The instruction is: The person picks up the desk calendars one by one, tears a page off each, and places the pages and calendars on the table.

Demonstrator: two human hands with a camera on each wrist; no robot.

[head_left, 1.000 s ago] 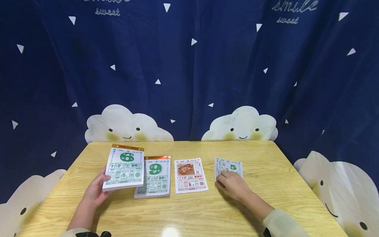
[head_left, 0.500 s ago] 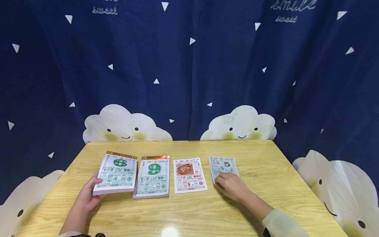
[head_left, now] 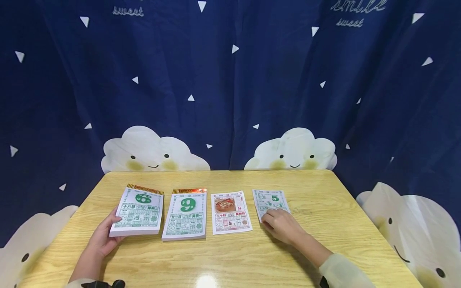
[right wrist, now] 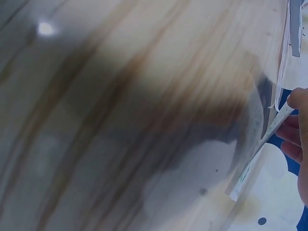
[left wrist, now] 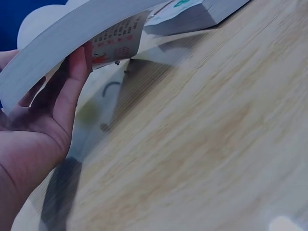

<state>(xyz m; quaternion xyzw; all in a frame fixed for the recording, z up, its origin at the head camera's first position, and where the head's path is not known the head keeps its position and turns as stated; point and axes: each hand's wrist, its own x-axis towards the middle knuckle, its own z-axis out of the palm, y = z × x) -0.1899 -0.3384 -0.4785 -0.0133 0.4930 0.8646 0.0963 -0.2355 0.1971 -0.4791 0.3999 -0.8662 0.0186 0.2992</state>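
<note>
My left hand (head_left: 102, 236) grips a thick tear-off calendar (head_left: 138, 212) by its left side, the thumb over its front, which shows a green 6. From below, the left wrist view shows my fingers under the calendar block (left wrist: 72, 38), which is raised over the table. At the right, my right hand (head_left: 282, 226) pinches the lower edge of a loose calendar page (head_left: 270, 200) with a green 5. The right wrist view has that page (right wrist: 260, 149) edge-on between thumb and fingers. My fingertips hide the page's lower part in the head view.
Beside the held calendar lies a second tear-off calendar (head_left: 185, 218) with a green 9. A loose page (head_left: 232, 220) with red print, an 8 and a food picture lies in the middle of the wooden table (head_left: 201, 264). A blue curtain (head_left: 230, 80) hangs behind.
My left hand has moved left and lower with the calendar, uncovering the calendar with the 9. The page in my right hand has shifted slightly left.
</note>
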